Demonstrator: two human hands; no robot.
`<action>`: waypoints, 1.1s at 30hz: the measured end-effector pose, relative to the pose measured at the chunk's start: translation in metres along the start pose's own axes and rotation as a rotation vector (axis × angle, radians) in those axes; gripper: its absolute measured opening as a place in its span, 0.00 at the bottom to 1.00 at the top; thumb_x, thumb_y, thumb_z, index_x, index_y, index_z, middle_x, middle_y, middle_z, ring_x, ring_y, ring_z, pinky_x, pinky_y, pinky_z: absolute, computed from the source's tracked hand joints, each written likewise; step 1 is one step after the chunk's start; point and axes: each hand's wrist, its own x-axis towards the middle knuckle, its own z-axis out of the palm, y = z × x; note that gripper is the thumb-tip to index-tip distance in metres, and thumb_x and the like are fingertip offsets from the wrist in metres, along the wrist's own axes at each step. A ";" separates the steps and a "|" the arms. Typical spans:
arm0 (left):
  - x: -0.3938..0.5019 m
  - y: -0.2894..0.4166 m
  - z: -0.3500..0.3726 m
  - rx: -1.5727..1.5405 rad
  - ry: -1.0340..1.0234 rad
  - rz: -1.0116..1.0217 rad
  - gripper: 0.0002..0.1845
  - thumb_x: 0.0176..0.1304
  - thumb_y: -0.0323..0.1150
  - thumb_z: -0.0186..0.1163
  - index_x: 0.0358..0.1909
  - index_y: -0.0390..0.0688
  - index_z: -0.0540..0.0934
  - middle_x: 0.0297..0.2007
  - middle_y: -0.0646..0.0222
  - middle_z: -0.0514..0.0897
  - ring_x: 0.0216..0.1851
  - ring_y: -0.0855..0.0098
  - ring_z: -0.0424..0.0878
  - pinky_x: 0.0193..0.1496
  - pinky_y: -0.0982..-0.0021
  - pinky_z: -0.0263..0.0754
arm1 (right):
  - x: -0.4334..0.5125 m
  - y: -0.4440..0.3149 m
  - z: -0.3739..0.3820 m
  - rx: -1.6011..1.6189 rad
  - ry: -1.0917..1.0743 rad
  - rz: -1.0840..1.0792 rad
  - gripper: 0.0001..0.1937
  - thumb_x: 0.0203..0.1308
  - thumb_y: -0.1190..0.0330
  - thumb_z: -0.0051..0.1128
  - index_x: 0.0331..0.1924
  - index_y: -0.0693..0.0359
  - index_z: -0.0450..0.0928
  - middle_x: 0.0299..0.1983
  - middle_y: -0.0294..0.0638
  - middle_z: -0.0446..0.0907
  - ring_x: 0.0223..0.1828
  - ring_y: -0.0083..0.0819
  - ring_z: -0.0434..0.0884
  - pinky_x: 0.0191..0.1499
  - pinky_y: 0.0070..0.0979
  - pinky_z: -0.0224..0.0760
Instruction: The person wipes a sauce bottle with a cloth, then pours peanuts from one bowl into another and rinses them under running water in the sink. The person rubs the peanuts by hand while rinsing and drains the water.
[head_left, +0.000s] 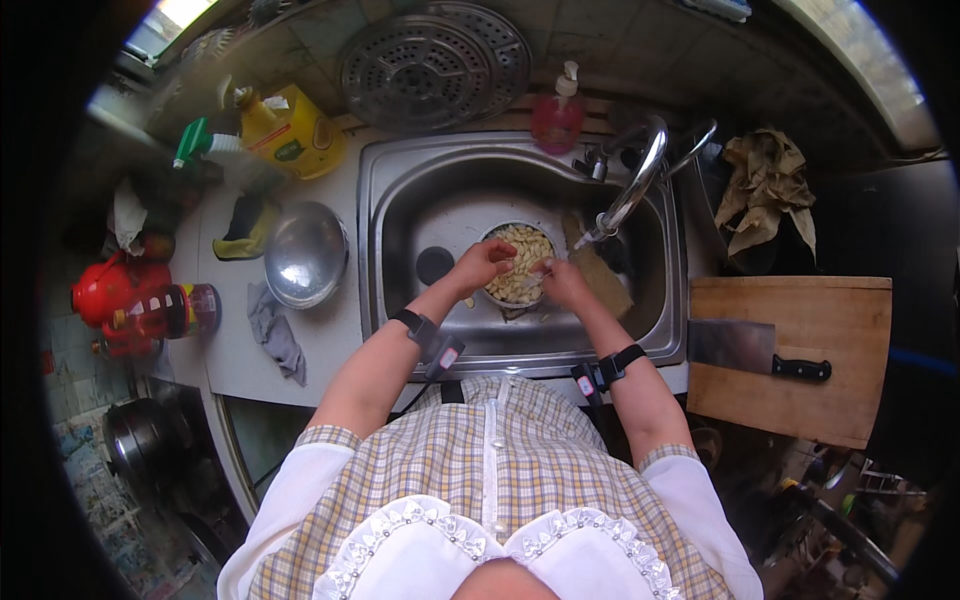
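A round metal bowl (517, 305) stands in the stainless steel sink (420, 199), filled with pale, flat pieces that look like peeled garlic cloves (529, 244). My left hand (484, 266) is over the bowl's left side, fingers curled above the pieces; whether it holds one is unclear. At the bowl's right side, my right hand (559, 279) has thumb and fingers drawn together, with a small pale or translucent bit at the fingertips that is too small to make out. A chrome faucet (637, 187) arches over the sink to the right of the bowl.
Right of the sink, a cleaver (735, 346) lies on a wooden cutting board (795, 405). A tan cloth or mat (600, 281) lies in the sink. An overturned metal bowl (306, 255) and a grey rag (276, 330) are on the left counter. A pink soap bottle (558, 120) stands behind the sink.
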 end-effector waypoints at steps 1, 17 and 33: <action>-0.001 -0.003 -0.002 0.050 0.018 0.017 0.16 0.63 0.25 0.60 0.53 0.37 0.76 0.49 0.63 0.82 0.50 0.71 0.80 0.57 0.69 0.73 | 0.000 0.003 -0.003 -0.031 0.071 -0.139 0.11 0.58 0.72 0.57 0.43 0.65 0.80 0.40 0.48 0.82 0.42 0.32 0.82 0.43 0.27 0.73; -0.019 -0.039 -0.043 0.251 0.229 -0.402 0.13 0.60 0.38 0.62 0.41 0.39 0.82 0.29 0.65 0.86 0.35 0.73 0.85 0.39 0.71 0.78 | 0.074 -0.057 -0.106 2.054 0.295 -0.091 0.14 0.49 0.85 0.55 0.40 0.59 0.76 0.42 0.47 0.79 0.48 0.46 0.80 0.52 0.39 0.77; -0.009 -0.113 -0.040 1.037 -0.170 -0.118 0.21 0.51 0.34 0.68 0.50 0.45 0.81 0.44 0.57 0.85 0.45 0.58 0.82 0.50 0.63 0.76 | -0.021 0.006 -0.065 0.429 -0.425 0.272 0.10 0.59 0.76 0.49 0.42 0.66 0.81 0.39 0.48 0.83 0.40 0.35 0.84 0.44 0.27 0.77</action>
